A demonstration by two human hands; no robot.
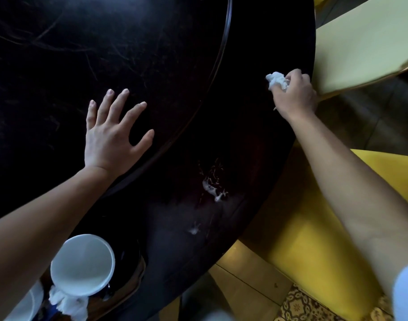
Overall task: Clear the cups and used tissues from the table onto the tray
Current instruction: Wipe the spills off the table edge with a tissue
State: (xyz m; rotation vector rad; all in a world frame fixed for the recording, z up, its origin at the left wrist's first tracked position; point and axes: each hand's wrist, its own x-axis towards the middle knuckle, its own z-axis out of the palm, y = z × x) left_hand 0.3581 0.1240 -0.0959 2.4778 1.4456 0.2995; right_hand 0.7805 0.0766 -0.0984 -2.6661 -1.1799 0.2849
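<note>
My right hand (295, 93) is closed around a crumpled white tissue (276, 80) near the right edge of the dark round table (244, 140). My left hand (112, 135) lies flat on the table's inner turntable (59, 54), fingers spread, holding nothing. At the bottom left a white cup (82, 265) stands on a dark tray (133, 281), with a used tissue (68, 302) beside it. Part of a second white cup (26, 304) shows at the bottom left edge.
White smears (213, 189) mark the table surface between my arms. Yellow chairs stand at the right: a pale one (365, 42) above and a brighter one (314, 239) under my right forearm. Patterned floor tiles (298, 304) show at the bottom right.
</note>
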